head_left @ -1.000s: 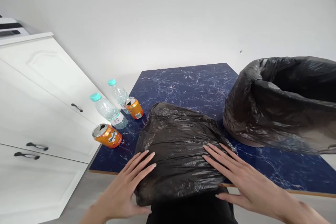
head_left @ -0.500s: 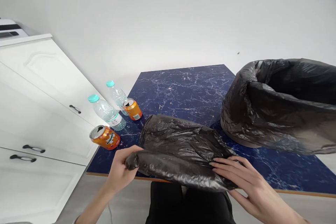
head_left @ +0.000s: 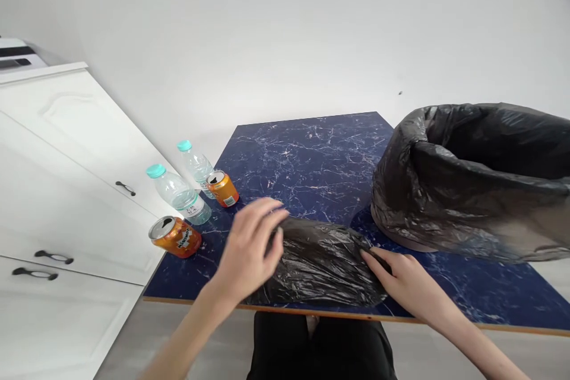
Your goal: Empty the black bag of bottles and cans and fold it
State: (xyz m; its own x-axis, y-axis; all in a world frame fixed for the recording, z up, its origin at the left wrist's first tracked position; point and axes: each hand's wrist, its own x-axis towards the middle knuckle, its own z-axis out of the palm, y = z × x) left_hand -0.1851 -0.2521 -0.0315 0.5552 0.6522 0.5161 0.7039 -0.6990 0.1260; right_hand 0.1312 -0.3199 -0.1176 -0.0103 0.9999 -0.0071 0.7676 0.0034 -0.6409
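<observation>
A black plastic garbage bag [head_left: 327,267], folded and wrinkled, lies flat along the table's front edge. My left hand [head_left: 249,246] is over the bag's left end, fingers curved and apart, a little smeared by motion; nothing shows in its grasp. At the bag's right end, my right hand [head_left: 398,276] pinches the edge between thumb and fingers. Part of the bag's left side is hidden behind my left hand.
A bin [head_left: 467,208] lined with another black bag stands at the right. To the left are an orange Mirinda can [head_left: 176,237], a second orange can [head_left: 222,188] and two clear bottles [head_left: 178,193] with teal caps. White cabinets [head_left: 80,178] flank the dark blue marbled table [head_left: 303,148].
The rolled near edge of the bag has been folded over, making it narrower. My left hand has let go and risen to the right; my right hand now pinches the right edge.
</observation>
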